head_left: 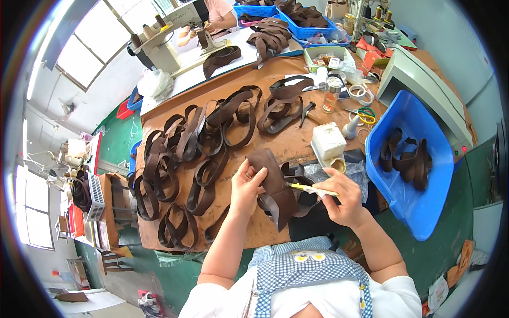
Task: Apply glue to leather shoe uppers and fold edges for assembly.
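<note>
My left hand (pixel 247 186) is closed on a wide dark brown strap (pixel 271 170), thumb on its upper face, and the band curls down toward my apron. In my right hand (pixel 343 197) is a slim yellow-handled tool (pixel 313 188) with a dark tip, wrapped in something white near the fingers. The tip points at the strap's right edge; whether it touches cannot be made out. Just beyond my right hand stands a white block-shaped container (pixel 328 142) with a small cup (pixel 337 165) in front of it. Clear plastic film (pixel 318 172) lies beneath.
Looped brown straps (pixel 185 143) cover the table's left half. A blue bin (pixel 408 100) at right holds more loops. Scissors (pixel 366 114), a glass jar (pixel 332 94), tape rolls (pixel 360 94) and a hammer-like tool (pixel 307 114) lie beyond. A person sits behind a sewing machine (pixel 164 50).
</note>
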`<state>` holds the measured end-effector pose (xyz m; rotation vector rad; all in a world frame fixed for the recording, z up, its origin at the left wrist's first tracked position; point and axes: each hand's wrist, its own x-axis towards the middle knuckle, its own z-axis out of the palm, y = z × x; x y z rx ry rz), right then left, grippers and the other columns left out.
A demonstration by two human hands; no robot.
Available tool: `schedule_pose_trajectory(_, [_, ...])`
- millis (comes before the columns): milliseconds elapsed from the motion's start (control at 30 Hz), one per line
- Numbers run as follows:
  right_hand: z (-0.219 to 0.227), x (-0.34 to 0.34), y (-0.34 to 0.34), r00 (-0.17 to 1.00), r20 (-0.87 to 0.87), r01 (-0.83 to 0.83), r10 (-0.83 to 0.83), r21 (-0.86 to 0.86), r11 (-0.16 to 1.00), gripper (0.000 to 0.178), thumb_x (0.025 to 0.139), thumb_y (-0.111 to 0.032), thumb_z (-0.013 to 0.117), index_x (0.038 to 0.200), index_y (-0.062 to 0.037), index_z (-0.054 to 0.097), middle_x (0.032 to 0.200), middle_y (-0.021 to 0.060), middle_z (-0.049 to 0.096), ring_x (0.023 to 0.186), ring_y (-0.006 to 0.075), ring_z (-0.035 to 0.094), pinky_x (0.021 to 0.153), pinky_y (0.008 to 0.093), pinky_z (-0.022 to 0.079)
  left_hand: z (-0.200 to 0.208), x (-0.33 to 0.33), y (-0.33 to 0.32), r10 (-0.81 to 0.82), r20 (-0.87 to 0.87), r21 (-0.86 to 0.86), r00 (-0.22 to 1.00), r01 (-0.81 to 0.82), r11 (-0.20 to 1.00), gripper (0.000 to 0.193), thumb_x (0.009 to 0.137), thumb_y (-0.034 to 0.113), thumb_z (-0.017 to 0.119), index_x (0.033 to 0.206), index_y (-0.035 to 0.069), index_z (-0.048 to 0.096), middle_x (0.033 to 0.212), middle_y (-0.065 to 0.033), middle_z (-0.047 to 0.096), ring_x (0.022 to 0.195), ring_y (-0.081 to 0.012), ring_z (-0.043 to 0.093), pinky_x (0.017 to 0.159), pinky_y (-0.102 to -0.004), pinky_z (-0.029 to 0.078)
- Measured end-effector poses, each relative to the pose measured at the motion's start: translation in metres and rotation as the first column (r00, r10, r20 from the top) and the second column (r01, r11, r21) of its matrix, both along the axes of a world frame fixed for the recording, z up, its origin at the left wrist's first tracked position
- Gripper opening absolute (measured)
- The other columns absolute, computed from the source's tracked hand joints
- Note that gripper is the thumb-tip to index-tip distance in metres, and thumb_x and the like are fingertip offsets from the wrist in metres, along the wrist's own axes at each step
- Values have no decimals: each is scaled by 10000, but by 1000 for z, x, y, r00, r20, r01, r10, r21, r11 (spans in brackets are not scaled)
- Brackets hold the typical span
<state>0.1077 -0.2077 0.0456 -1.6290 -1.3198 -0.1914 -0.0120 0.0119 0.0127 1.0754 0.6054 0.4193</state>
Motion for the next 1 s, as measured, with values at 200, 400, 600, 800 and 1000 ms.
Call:
schedule_pose_trajectory(200, [-26, 13, -22, 898, -402, 235, -180, 91, 968, 84, 944, 37, 557, 1006, 62, 608, 1017, 157, 640, 666, 163, 651, 622, 258, 529, -20, 20, 26, 24, 43, -30, 999, -23, 999, 309, 952, 26, 602, 1247, 30, 511, 1020, -11, 622, 900, -99, 650, 648, -224, 544])
schedule_pose_trajectory(400, [-53, 17, -51, 769, -569, 388, -293, 50, 920, 98, 954, 24, 551, 1021, 67, 608, 942, 107, 601, 644, 159, 631, 593, 253, 517, -38, 89, 73, 51, 205, -110, 977, -29, 994, 249, 932, -10, 588, 1168, 65, 565, 1039, -32, 639, 925, -171, 657, 810, -368, 567])
schedule_pose_trajectory(600, [-48, 25, -68, 760, -453, 493, -465, -63, 868, 110, 943, 39, 547, 1022, 58, 621, 879, 90, 597, 637, 158, 649, 595, 241, 486, -37, 177, 84, -1, 229, -141, 973, 34, 989, 210, 914, -7, 600, 1098, 92, 579, 949, 10, 632, 857, -145, 667, 784, -340, 588])
schedule_pose_trajectory(800, [-12, 60, -49, 792, -476, 470, -381, 79, 879, 145, 933, 70, 542, 1051, 74, 627, 904, 110, 612, 704, 187, 683, 627, 243, 507, -21, 188, 51, -210, 91, -24, 973, 213, 977, 159, 926, 49, 605, 1082, 81, 608, 934, 44, 637, 811, -74, 638, 689, -262, 546])
schedule_pose_trajectory(1000, [3, 84, -6, 871, -448, 298, -201, 158, 941, 147, 929, 65, 558, 1053, 79, 636, 901, 123, 650, 734, 185, 688, 666, 264, 539, -7, 157, 24, -408, 35, -87, 912, 410, 908, 235, 941, 77, 598, 1173, 46, 616, 957, 31, 672, 815, -57, 649, 662, -205, 535])
